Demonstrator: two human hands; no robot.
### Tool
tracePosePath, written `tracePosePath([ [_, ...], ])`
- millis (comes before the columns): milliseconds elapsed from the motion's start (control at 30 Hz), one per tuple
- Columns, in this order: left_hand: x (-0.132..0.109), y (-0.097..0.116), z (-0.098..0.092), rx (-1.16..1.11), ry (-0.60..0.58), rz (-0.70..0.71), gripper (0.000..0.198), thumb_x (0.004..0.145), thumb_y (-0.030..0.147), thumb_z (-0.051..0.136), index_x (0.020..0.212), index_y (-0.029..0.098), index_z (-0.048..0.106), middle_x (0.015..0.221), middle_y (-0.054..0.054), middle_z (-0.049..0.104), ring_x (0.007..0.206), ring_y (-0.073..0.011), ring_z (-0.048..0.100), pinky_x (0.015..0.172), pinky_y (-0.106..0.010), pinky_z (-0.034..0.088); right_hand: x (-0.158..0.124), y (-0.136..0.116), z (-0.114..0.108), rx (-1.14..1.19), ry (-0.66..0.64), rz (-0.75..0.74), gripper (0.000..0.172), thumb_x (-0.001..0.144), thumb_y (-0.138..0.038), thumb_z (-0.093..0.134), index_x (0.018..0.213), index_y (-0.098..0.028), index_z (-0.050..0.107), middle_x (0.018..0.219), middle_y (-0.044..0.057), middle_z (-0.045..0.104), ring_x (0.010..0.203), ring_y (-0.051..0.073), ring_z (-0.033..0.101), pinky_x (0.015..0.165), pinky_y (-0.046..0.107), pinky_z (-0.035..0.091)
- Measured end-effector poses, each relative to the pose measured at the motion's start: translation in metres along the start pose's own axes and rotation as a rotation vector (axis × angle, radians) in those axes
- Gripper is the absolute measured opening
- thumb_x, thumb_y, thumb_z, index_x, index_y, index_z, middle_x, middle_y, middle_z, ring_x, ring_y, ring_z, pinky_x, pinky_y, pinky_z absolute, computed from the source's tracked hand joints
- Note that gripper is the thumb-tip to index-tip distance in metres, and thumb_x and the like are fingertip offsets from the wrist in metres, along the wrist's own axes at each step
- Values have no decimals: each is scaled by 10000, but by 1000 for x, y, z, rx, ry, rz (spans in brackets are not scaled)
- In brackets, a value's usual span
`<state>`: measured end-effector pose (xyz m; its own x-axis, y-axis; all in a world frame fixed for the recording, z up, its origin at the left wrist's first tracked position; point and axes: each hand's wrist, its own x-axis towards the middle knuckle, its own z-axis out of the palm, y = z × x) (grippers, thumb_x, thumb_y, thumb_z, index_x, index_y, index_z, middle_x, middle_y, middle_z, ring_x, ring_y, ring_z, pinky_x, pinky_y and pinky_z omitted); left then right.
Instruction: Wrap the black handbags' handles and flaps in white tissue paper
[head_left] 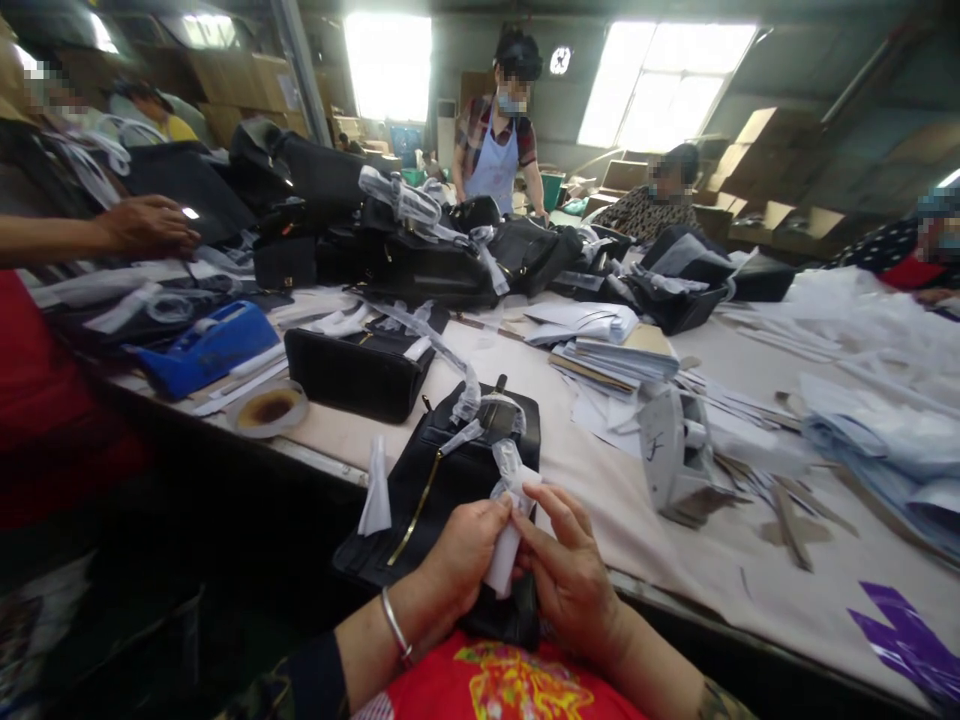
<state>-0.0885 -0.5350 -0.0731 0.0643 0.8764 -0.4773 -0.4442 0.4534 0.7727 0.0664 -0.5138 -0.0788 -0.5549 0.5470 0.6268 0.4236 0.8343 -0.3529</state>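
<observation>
A black handbag point(439, 480) with a gold zip lies at the table's near edge, partly over it. A strip of white wrapping paper point(508, 480) winds around its handle. My left hand point(461, 555) and my right hand point(566, 570) are both closed on the lower end of that paper, pinching it just above the bag's near end. A silver bangle sits on my left wrist.
Another black bag point(358, 370) lies behind, with a blue tape dispenser point(206, 348) and a tape roll point(268, 408) to the left. A grey dispenser point(675, 455) and paper stacks point(611, 360) lie right. Other people work around the table point(675, 560).
</observation>
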Motion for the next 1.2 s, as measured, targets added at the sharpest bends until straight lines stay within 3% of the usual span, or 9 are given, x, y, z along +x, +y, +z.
tracePosePath([
  [167, 6, -2, -1, -33, -22, 80, 468, 777, 533, 707, 916, 90, 645, 726, -46, 647, 613, -141, 604, 555, -237, 464, 12, -7, -1, -34, 26, 176, 385, 862, -164, 613, 1247, -170, 599, 1177, 152, 585, 1095, 305, 550, 921, 495, 486],
  [333, 6, 0, 0, -38, 45, 102, 480, 716, 528, 761, 866, 81, 672, 724, -43, 644, 627, -130, 572, 557, -224, 430, 29, -4, -3, -56, -51, 239, 250, 864, -177, 616, 1114, -163, 623, 960, 98, 616, 915, 257, 580, 829, 413, 512],
  [467, 4, 2, 2, -48, 53, 98, 495, 689, 534, 776, 844, 76, 674, 724, -54, 656, 624, -136, 569, 569, -237, 440, 36, -3, -6, -73, -132, 200, 115, 876, -138, 574, 972, -177, 623, 903, 80, 597, 872, 246, 561, 818, 398, 492],
  [567, 5, 1, 2, -31, 69, 121, 475, 696, 523, 778, 814, 75, 671, 731, -56, 658, 634, -128, 564, 573, -227, 436, 37, -2, -5, -66, -141, 197, 112, 860, -94, 548, 913, -167, 615, 875, 80, 580, 847, 242, 544, 796, 389, 482],
  [900, 1, 3, 6, 62, 67, 83, 437, 812, 534, 672, 913, 109, 671, 640, -36, 654, 520, -142, 589, 505, -246, 474, 38, 15, -12, 200, -164, 212, 102, 885, -171, 571, 946, -184, 651, 883, 62, 600, 833, 200, 560, 772, 329, 473],
  [967, 0, 5, 8, 65, 69, 75, 402, 847, 502, 641, 938, 111, 667, 645, -41, 663, 526, -149, 609, 515, -254, 501, 30, 15, -11, 268, -97, 362, 107, 892, -252, 601, 959, -189, 655, 860, 54, 611, 786, 189, 563, 733, 317, 472],
  [1033, -1, 5, 9, 53, 62, 56, 374, 871, 469, 620, 956, 107, 661, 687, -60, 684, 564, -158, 639, 530, -255, 522, 22, 15, -8, 389, -44, 621, 225, 883, -373, 629, 991, -177, 650, 777, 34, 606, 687, 174, 553, 641, 301, 465],
  [1100, 0, 5, 9, 36, 60, 36, 370, 879, 457, 611, 964, 100, 654, 737, -81, 699, 602, -166, 662, 531, -250, 531, 18, 15, -5, 588, -65, 846, 390, 854, -490, 648, 1047, -152, 654, 697, 12, 592, 610, 159, 537, 564, 281, 442],
  [1200, 0, 4, 8, 25, 59, 29, 391, 875, 468, 615, 992, 96, 646, 754, -88, 702, 615, -167, 667, 533, -248, 538, 22, 15, -4, 860, -131, 1017, 546, 771, -558, 724, 1102, -128, 672, 635, -12, 575, 547, 125, 496, 508, 247, 398],
])
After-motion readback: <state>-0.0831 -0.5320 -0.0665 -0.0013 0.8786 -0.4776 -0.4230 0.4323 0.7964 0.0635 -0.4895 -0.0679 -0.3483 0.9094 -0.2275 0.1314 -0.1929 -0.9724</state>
